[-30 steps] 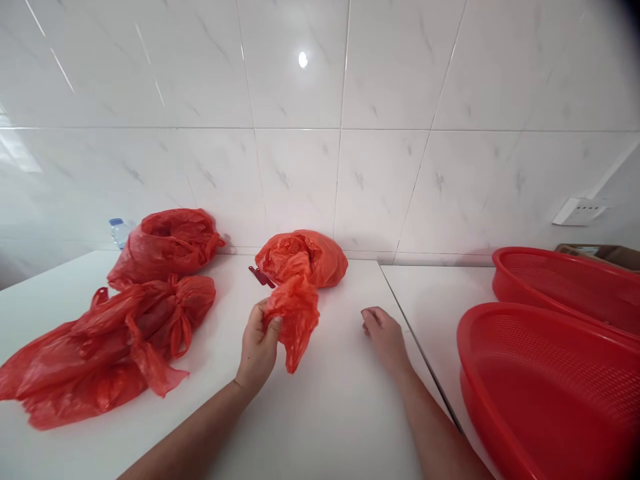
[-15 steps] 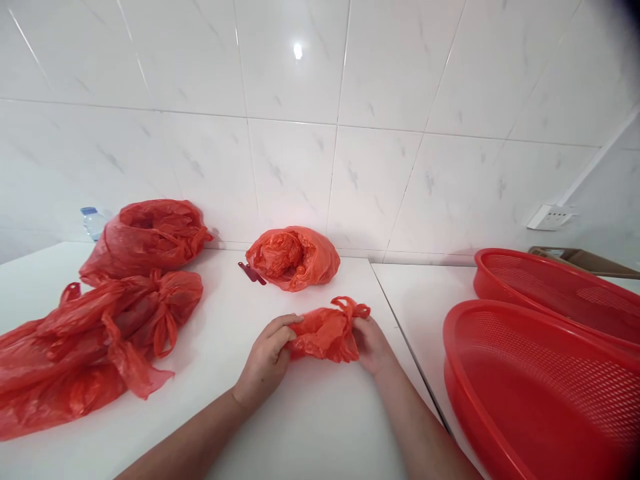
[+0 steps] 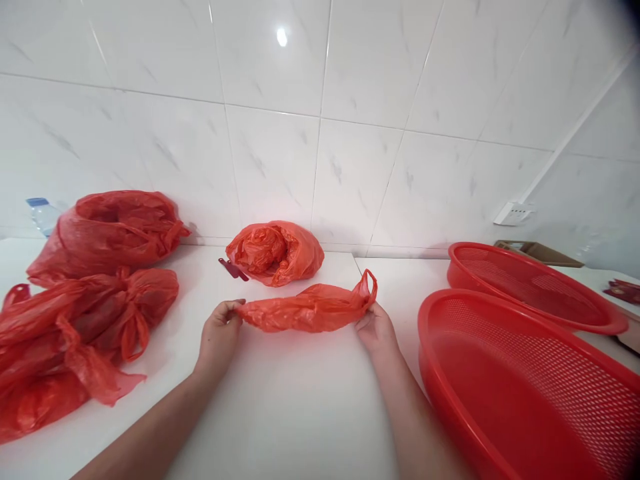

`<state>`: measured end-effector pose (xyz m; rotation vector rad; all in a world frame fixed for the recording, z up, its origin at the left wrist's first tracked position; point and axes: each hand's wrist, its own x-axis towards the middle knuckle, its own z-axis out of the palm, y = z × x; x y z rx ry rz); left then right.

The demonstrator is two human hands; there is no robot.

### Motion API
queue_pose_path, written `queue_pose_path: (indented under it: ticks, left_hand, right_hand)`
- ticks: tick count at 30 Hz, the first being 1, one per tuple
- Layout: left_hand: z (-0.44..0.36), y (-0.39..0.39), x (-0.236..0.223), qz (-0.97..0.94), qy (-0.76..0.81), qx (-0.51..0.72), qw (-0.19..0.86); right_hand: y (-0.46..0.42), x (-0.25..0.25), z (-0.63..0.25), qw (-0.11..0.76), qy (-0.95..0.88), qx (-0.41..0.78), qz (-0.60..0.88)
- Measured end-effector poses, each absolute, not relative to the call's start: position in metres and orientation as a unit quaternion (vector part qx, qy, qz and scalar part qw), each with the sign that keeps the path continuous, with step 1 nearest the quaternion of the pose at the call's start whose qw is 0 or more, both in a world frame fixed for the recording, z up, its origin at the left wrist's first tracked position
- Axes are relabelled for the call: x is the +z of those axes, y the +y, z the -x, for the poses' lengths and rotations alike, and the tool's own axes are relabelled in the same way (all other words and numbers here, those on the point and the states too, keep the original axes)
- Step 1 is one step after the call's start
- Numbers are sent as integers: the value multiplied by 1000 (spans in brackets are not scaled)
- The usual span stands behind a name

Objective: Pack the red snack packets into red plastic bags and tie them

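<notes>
A red plastic bag is stretched sideways between my two hands, above the white table. My left hand pinches its left end between thumb and fingers. At the other end, my right hand grips the bag just below a looped handle that sticks up. Behind it, near the wall, sits an opened red bag stuffed with crumpled plastic. Two small dark red strips lie at its left side.
On the left are a full red bag and a knotted red bag, with a plastic bottle behind. To the right stand two red mesh baskets, a cardboard box and a wall socket.
My hands have moved apart, the left one farther left, pulling the bunched bag out into a long strip. The view has turned slightly right.
</notes>
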<state>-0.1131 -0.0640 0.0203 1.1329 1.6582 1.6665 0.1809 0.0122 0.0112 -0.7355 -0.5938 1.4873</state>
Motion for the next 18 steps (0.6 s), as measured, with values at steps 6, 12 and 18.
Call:
queue_pose_path:
  ticks: [6, 12, 18]
  left_hand:
    - [98, -79, 45, -511, 617, 594, 73]
    - [52, -76, 57, -703, 580, 404, 74]
    - [51, -52, 31, -721, 619, 301, 76]
  right_hand:
    - [9, 15, -175, 624, -259, 678, 291]
    - [-2, 21, -157, 584, -308, 698, 277]
    - [-1, 20, -160, 582, -303, 695, 293]
